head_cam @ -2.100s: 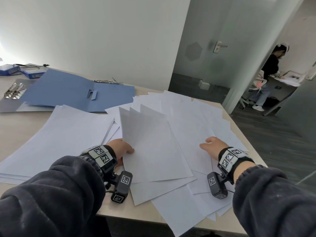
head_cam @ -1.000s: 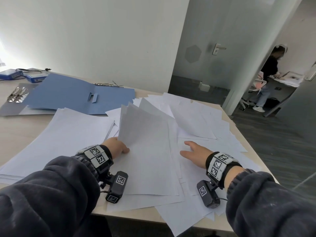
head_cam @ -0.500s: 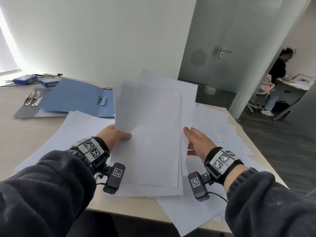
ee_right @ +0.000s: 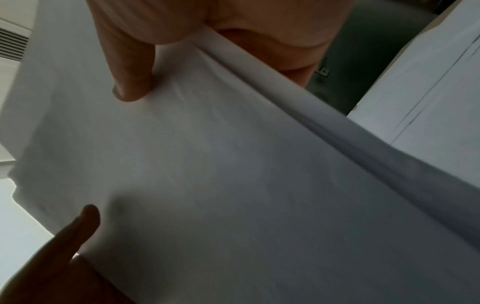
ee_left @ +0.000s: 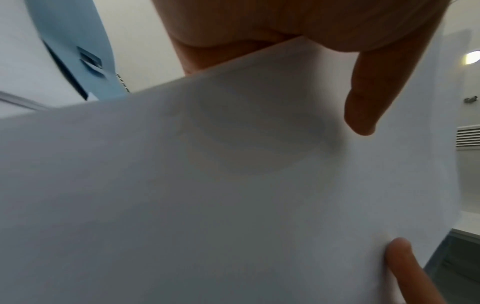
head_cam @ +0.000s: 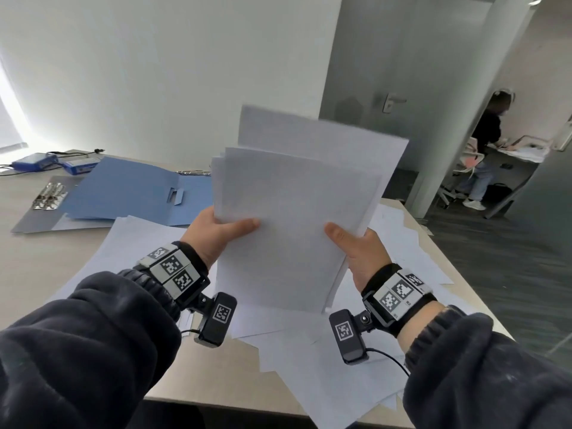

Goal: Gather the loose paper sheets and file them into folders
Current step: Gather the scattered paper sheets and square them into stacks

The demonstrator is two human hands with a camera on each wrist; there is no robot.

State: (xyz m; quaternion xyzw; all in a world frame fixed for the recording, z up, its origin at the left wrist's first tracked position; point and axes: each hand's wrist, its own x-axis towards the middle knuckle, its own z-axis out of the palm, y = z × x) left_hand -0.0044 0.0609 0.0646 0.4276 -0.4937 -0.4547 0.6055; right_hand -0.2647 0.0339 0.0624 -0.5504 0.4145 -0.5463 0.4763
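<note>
While flat on the table earlier, sheaf (head_cam: 294,218) now upright | left hand (head_cam: 213,233) pinching | right hand (head_cam: 360,249) pinching

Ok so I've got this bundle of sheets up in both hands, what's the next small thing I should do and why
Probably tap the bundle's bottom edge on the table to square it. The bundle of sheets is held upright by the left hand and right hand, but its top edges are staggered, one sheet jutting above the rest. Squared, it should slip more easily into the open blue folder.
</note>
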